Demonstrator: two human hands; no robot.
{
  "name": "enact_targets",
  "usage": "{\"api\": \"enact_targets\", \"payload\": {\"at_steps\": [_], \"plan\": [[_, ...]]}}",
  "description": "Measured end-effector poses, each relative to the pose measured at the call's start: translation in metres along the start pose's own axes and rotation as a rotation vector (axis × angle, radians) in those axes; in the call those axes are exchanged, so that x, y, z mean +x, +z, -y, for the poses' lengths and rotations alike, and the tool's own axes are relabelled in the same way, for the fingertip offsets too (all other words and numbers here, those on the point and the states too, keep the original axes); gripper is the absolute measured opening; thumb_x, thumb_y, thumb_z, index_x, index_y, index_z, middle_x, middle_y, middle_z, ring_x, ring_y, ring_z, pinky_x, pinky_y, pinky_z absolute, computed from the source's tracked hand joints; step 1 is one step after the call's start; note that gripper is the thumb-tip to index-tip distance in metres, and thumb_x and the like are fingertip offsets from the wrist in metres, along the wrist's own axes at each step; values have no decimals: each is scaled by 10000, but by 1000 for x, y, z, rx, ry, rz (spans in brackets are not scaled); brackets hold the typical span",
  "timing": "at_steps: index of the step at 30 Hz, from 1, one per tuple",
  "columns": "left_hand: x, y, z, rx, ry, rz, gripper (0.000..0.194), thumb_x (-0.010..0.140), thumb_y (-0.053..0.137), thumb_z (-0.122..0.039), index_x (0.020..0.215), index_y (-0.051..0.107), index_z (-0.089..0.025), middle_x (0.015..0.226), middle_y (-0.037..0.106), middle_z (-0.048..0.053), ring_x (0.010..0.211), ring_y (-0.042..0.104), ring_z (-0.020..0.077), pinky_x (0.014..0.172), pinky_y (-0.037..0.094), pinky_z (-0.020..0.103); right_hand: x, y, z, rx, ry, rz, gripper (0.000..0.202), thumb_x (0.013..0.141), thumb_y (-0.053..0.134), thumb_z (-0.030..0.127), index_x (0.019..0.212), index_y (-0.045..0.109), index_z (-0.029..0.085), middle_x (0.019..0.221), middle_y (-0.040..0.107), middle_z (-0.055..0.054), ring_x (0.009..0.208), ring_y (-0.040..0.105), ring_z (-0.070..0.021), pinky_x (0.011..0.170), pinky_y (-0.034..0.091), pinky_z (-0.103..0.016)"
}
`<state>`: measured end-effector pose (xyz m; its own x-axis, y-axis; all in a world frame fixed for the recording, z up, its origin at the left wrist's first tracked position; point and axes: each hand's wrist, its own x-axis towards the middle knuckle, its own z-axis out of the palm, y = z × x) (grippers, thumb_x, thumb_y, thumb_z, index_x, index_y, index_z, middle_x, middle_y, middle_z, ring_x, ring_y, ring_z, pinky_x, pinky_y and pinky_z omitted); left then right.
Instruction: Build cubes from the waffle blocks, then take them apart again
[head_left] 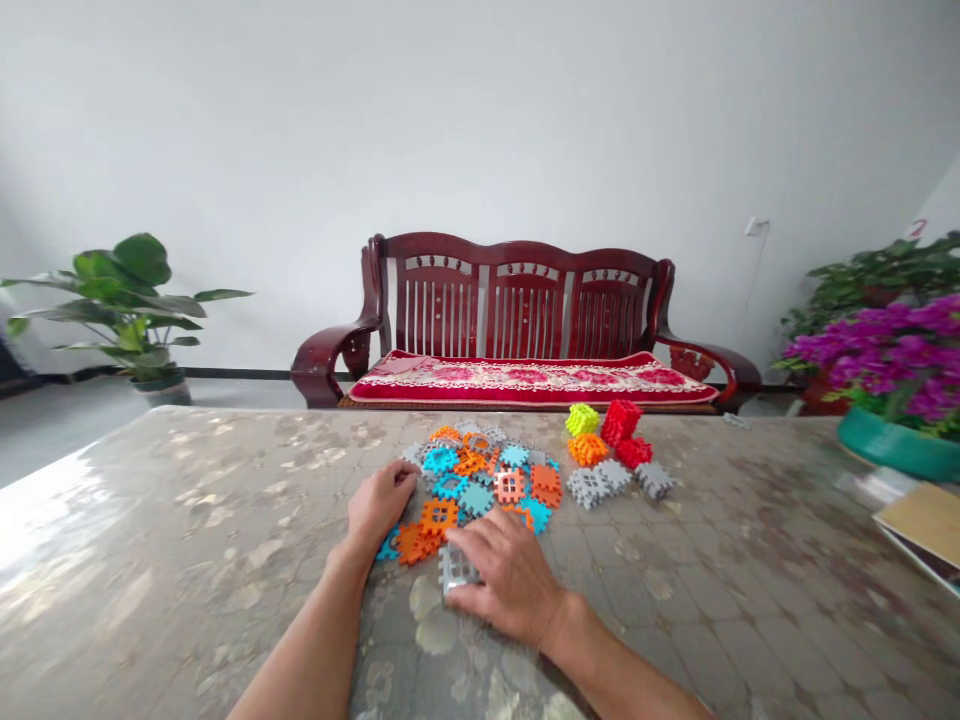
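My right hand [510, 575] has its thumb and fingers around the edges of a grey interlocking tile [456, 570] with a window cut-out, low over the near side of a pile. My left hand [381, 505] rests at the pile's left edge with its fingers curled in; whatever they hold, if anything, is hidden. The pile mixes notched plastic tiles: an orange window tile [439, 516], a plain orange tile [417, 543], a grey-teal tile [476, 499], a blue tile [440, 459] and several others, many overlapping.
Right of the pile stand assembled blocks: yellow-green [582, 419], orange [587, 450], red [621, 422], and grey ones [598, 484]. A green flower pot [896, 445] and a tan book-like item [922, 522] sit at the table's right. A wooden bench [525, 310] is behind the table.
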<state>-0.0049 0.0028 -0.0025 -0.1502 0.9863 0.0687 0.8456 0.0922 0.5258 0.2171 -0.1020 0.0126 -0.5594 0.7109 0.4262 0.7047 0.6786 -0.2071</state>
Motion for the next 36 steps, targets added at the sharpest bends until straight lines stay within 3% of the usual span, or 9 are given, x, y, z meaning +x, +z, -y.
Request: {"api": "enact_targets", "payload": {"at_steps": [4, 8, 12, 15, 20, 30, 36], "plan": [[0, 0, 0, 9, 3, -3, 275, 833, 461, -389, 969, 685, -305, 940, 733, -22, 892, 654, 188, 642, 382, 227, -1, -20, -40, -59, 165, -214, 490, 799, 700, 362, 1249, 555, 232, 1072, 686, -45, 988, 554, -221, 900, 407, -346], [0, 0, 1, 6, 8, -4, 276, 828, 467, -395, 966, 690, -308, 915, 734, -26, 872, 649, 182, 629, 378, 221, -16, -41, -95, -180, 384, -319, 468, 797, 683, 344, 1238, 574, 230, 1007, 704, -51, 897, 594, -229, 827, 440, -353], [1, 1, 1, 6, -1, -4, 283, 830, 461, -393, 975, 688, -306, 916, 734, -25, 855, 649, 177, 619, 373, 218, -39, -56, -139, -272, 475, -320, 466, 780, 687, 367, 1210, 590, 217, 1007, 715, -50, 916, 600, -241, 835, 434, -358], [2, 1, 2, 8, -3, 5, 283, 833, 461, -394, 981, 686, -309, 914, 732, -23, 865, 651, 175, 626, 375, 215, -52, -63, -156, -315, 518, -272, 481, 778, 678, 391, 1225, 580, 240, 1016, 720, -36, 898, 599, -239, 825, 422, -362], [1, 1, 1, 11, 1, 6, 281, 837, 460, -402, 977, 684, -308, 927, 731, -21, 879, 656, 183, 628, 383, 218, -59, -69, -161, -355, 535, -203, 491, 776, 658, 385, 1241, 592, 243, 1031, 703, -52, 957, 589, -237, 863, 397, -361], [1, 0, 0, 25, 6, 9, 275, 843, 467, -388, 982, 690, -303, 931, 741, -22, 884, 657, 177, 622, 389, 208, -58, -56, -151, -394, 528, -184, 474, 761, 645, 379, 1213, 623, 240, 1122, 676, -79, 1062, 549, -255, 909, 384, -377], [0, -1, -2, 27, -4, 8, 286, 843, 458, -400, 983, 689, -306, 933, 737, -18, 878, 660, 184, 619, 385, 218, -46, -49, -136, -358, 413, -228, 388, 802, 631, 317, 1185, 630, 252, 1201, 664, -46, 1161, 500, -247, 995, 343, -405]]}}
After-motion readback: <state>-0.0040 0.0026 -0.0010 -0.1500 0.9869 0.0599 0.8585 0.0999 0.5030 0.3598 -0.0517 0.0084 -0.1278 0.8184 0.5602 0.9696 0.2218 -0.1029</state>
